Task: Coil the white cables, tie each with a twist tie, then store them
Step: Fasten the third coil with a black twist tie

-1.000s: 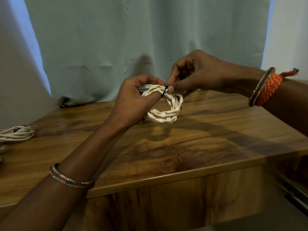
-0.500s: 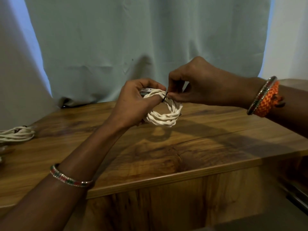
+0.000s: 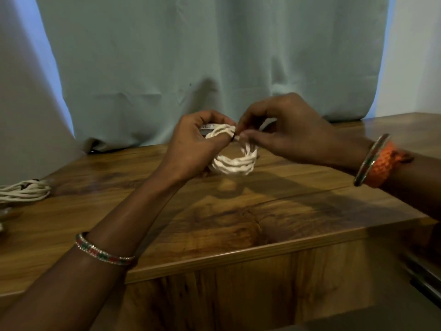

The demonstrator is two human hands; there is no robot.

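A small white coiled cable [image 3: 235, 163] is held just above the wooden table [image 3: 262, 211], near its back middle. My left hand [image 3: 193, 149] grips the coil's left side, thumb pressed over the top strands. A thin black twist tie [image 3: 232, 137] wraps the coil's top. My right hand [image 3: 284, 130] pinches the tie's ends between thumb and fingertips, right beside my left thumb. A white plug end peeks out behind my left fingers.
Another white cable bundle [image 3: 22, 193] lies on the table at the far left edge. A pale green curtain [image 3: 214, 56] hangs right behind the table. The table's front edge drops away below my forearms.
My right hand has turned at the tie and sunk lower, its wrist dropping. The coil has dipped a little toward the table while my left hand keeps its grip.
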